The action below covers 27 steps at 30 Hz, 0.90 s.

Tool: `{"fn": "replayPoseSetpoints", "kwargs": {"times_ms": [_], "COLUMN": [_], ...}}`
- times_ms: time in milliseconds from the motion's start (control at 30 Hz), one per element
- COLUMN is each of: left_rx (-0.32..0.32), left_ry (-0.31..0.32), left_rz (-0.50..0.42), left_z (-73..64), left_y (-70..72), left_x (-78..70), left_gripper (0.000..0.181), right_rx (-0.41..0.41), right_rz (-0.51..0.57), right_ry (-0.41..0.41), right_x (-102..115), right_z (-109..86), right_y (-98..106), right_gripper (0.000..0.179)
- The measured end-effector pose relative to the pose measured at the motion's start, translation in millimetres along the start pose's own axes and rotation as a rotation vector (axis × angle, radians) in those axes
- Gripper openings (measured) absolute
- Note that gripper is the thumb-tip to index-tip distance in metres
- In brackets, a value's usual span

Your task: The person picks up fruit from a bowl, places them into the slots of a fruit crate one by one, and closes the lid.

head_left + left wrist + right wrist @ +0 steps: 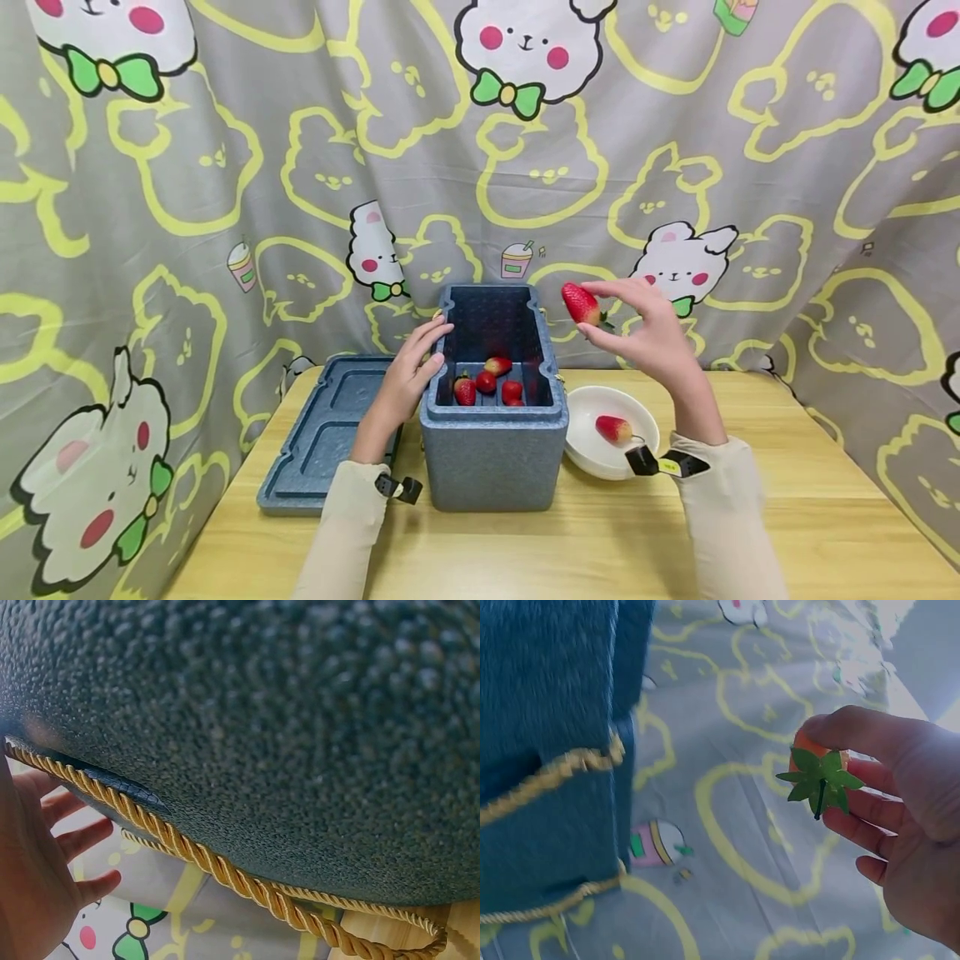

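Between thumb and fingers my right hand (643, 327) pinches a red strawberry (580, 302), held in the air right of a blue-grey foam box (491, 462). Its green leafy cap (821, 780) faces the right wrist camera. My left hand (408, 367) rests on the box's left rim, fingers fairly straight; the left wrist view has them beside a gold rope handle (217, 870). Inside the lidless box lie several red fruits, among them a strawberry (465, 390) and a small round red fruit (486, 382). Another strawberry (613, 429) lies in a white bowl (581, 462).
The box's lid (300, 450) lies flat on the wooden table (600, 550), left of the box and partly behind my left arm. A patterned grey curtain (420, 183) hangs behind and on both sides. The bowl stands close against the box's right side.
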<state>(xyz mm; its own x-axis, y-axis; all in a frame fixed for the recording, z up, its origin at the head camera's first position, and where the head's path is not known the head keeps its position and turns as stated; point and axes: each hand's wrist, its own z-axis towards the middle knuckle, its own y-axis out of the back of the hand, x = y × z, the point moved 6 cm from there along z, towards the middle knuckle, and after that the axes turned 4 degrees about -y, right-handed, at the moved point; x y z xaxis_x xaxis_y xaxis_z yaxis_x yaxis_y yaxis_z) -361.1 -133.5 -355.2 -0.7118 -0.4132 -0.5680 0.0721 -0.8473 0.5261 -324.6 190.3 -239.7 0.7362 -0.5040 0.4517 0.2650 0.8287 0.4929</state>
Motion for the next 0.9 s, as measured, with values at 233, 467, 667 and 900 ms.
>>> {"fn": "replayPoseSetpoints", "kwargs": {"times_ms": [233, 467, 667, 900], "left_rx": [0.000, -0.002, -0.003, 0.000], "left_ry": [0.008, 0.013, 0.012, 0.016], "left_rz": [-0.001, 0.005, 0.003, 0.005], "left_z": [-1.3, -1.0, -0.2, -0.4], "left_y": [-0.1, 0.5, 0.5, 0.3], "left_x": [2.0, 1.0, 0.2, 0.7], "left_gripper": [0.047, 0.047, 0.047, 0.048], "right_rx": [0.088, 0.215, 0.236, 0.228], "right_rz": [0.030, -0.027, -0.069, -0.114], "right_ry": [0.052, -0.018, 0.070, 0.145], "right_x": [16, 11, 7, 6], "right_z": [11.3, 11.3, 11.0, 7.9], "right_y": [-40, -80, -102, -114], "right_gripper": [0.050, 0.048, 0.048, 0.049]}}
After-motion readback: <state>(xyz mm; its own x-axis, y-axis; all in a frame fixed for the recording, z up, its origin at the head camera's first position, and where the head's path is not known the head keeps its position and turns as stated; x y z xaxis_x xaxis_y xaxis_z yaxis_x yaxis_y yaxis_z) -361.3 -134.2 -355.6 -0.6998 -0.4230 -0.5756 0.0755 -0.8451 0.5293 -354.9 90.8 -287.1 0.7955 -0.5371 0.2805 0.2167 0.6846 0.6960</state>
